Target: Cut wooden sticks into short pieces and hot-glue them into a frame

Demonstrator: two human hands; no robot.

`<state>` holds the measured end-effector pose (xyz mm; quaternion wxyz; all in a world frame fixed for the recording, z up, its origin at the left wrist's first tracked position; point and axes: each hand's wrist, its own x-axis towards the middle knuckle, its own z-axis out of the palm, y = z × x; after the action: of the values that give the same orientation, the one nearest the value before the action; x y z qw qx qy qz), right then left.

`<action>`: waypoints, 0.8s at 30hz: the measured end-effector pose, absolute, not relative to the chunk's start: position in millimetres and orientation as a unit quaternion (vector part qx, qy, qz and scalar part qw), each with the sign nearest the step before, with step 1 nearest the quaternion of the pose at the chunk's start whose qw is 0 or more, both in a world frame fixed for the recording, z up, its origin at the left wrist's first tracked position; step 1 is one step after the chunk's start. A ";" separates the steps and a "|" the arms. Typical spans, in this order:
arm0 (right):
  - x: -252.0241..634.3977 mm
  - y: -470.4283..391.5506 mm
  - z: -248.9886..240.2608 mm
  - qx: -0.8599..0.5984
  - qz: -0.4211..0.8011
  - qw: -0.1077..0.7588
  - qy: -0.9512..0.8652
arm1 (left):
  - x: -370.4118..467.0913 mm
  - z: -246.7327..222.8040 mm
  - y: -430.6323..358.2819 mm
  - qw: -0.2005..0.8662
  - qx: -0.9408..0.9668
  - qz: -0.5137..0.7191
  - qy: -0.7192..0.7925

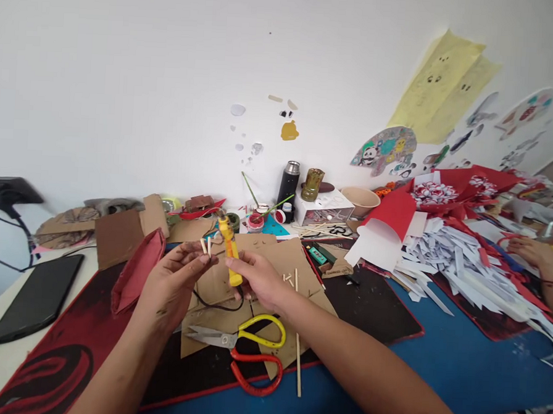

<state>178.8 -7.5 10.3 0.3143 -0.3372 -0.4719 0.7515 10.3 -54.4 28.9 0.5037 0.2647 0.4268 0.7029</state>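
Note:
My right hand (253, 278) is wrapped round the handle of a yellow glue gun (230, 249), whose black cord hangs below it. In my left hand (176, 279), two short pale wooden sticks (206, 246) are pinched between thumb and fingers, pointing up. The sticks are close to the left of the glue gun; whether they touch it I cannot tell. Beneath both hands lies a piece of brown cardboard (308, 267). Scissors (225, 339) with one yellow and one red handle rest partly open on it.
A long wooden stick (298, 356) and several short stick pieces (289, 278) lie at right. A red cardboard piece (139, 271) and a black tablet (37, 299) are at left. A black flask (289, 183) stands behind. Another person's hand (533, 252) is beyond paper strips (459, 253).

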 end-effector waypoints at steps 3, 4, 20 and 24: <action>177.6 -9.3 2.1 -0.318 0.744 0.343 -0.476 | 20.5 23.0 -55.2 0.529 0.274 0.677 0.432; 177.7 -9.8 -0.3 -0.314 0.742 0.353 -0.475 | 22.9 21.5 -55.3 0.533 0.275 0.674 0.431; 193.6 -9.1 -10.9 -0.275 0.804 0.354 -0.390 | 33.2 9.1 -56.3 0.521 0.302 0.642 0.474; 192.5 -11.0 -10.1 -0.230 0.839 0.348 -0.348 | 28.3 8.6 -55.4 0.502 0.320 0.648 0.475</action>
<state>192.5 -11.0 -10.1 0.3482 -0.2299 -0.3481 0.8395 28.3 -55.4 8.6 0.5021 0.3201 0.4745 0.6483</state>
